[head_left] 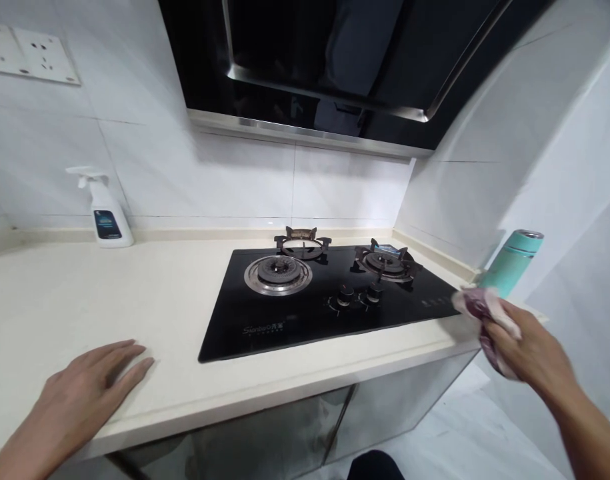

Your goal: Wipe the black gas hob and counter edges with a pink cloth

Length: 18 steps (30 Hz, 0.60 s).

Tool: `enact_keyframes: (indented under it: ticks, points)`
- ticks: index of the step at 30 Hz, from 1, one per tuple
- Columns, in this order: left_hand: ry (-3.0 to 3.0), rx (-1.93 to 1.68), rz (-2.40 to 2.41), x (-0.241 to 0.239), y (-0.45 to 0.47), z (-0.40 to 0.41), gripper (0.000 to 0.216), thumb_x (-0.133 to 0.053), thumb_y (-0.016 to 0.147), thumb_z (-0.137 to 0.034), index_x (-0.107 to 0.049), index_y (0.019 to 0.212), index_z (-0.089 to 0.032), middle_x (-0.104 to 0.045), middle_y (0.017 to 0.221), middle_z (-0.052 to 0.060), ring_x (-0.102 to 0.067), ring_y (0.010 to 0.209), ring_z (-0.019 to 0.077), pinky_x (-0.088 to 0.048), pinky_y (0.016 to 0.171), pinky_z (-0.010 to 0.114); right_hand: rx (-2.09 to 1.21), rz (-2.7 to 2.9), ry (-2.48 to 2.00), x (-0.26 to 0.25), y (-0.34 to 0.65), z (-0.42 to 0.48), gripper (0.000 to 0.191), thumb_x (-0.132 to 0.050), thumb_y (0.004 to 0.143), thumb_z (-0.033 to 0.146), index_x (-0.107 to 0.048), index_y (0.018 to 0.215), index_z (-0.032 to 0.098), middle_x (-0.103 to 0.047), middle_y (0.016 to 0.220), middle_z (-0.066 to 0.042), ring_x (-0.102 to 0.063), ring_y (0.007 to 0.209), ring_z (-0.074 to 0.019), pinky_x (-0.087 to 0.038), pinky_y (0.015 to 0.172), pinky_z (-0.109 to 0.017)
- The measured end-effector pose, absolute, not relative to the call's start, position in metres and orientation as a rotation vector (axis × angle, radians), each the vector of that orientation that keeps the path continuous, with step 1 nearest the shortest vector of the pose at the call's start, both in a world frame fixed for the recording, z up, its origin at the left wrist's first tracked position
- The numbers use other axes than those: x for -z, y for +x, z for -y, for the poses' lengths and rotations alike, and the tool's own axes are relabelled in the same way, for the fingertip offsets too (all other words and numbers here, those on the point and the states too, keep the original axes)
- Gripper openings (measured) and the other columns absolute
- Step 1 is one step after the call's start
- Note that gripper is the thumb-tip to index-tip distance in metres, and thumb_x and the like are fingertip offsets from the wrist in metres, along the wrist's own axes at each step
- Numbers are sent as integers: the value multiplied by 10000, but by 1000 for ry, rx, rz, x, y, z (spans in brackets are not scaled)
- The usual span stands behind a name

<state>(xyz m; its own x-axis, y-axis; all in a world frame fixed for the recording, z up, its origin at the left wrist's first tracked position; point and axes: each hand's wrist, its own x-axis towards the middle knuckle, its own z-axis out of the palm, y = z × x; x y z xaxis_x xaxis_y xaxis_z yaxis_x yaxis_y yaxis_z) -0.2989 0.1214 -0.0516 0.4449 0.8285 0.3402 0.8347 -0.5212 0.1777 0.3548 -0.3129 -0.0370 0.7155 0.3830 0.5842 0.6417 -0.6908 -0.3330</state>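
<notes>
- Cloth [485,308], crumpled and pink and white, is bunching inside the right hand [532,350], whose fingers are closing around it. It is sitting at the right corner of the hob [305,337], though whether it is touching the glass or the counter [59,300] I cannot tell.
- Left hand [87,387] is lying open and empty on the counter near its front edge, fingers slightly apart, well away from the right hand and the hob.
- Left burner [278,273] is showing bare, with no pan support over it, and a pan support [302,241] is sitting behind it. Right burner [387,261] is wearing its own support, and two knobs [345,295] are standing between the burners and the front edge.
- Spray bottle [109,217] is standing against the tiled wall [235,180], left of the hob.
- Green flask [512,263] is standing beyond the cloth, by the right wall.
- Range hood [305,67] is hanging directly above the hob.
</notes>
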Motion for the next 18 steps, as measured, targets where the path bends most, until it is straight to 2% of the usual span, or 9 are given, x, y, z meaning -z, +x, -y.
enact_keyframes:
  ticks: [2,4,6,8,11,16,18]
  points:
    - [-2657,637,1519,50,-298,-120,543,-448,886,-658,-788,1106,-296,-758,1293,52,-657,1267,340,-526,1040,471,624,900,-2385,28,358,268,539,-445,913,464,-650,1377,281,-615,1433,-140,-575,1304,-308,-470,1028,-443]
    - [-2651,654,1508,50,-298,-119,522,-450,889,-646,-789,1090,-303,-762,1284,53,-660,1264,335,-522,1043,452,535,911,-2483,25,356,228,571,-455,916,480,-640,1405,249,-562,1503,-142,-532,1352,-355,-430,1095,-518]
    - [-2649,648,1519,51,-298,-119,539,-436,890,-657,-784,1095,-301,-759,1288,46,-653,1273,324,-506,1070,452,400,839,-2635,28,352,201,589,-482,918,539,-645,1409,260,-531,1542,-139,-511,1365,-394,-411,1098,-589]
    - [-2662,618,1545,52,-299,-120,576,-418,886,-684,-778,1111,-295,-751,1304,36,-643,1285,317,-493,1091,467,321,821,-2716,36,343,187,592,-480,932,577,-645,1413,273,-535,1542,-136,-503,1372,-396,-404,1092,-607]
    - [-2662,604,1565,56,-301,-124,625,-398,872,-723,-773,1122,-290,-742,1316,38,-634,1291,324,-484,1100,489,387,943,-2674,46,313,188,547,-451,968,546,-651,1400,276,-577,1493,-120,-517,1339,-372,-428,1060,-574]
    - [-2641,620,1566,60,-300,-129,691,-366,858,-757,-771,1127,-267,-744,1302,59,-637,1274,341,-468,1115,516,501,1322,-2360,52,200,190,390,-512,968,475,-731,1206,258,-637,1331,-122,-553,1097,-327,-470,913,-493]
    - [-2650,611,1563,59,-299,-128,702,-357,861,-758,-772,1131,-261,-746,1299,64,-634,1277,338,-463,1121,512,444,1507,-2149,50,140,176,323,-579,944,420,-721,1199,281,-621,1326,-108,-528,1128,-313,-449,933,-481]
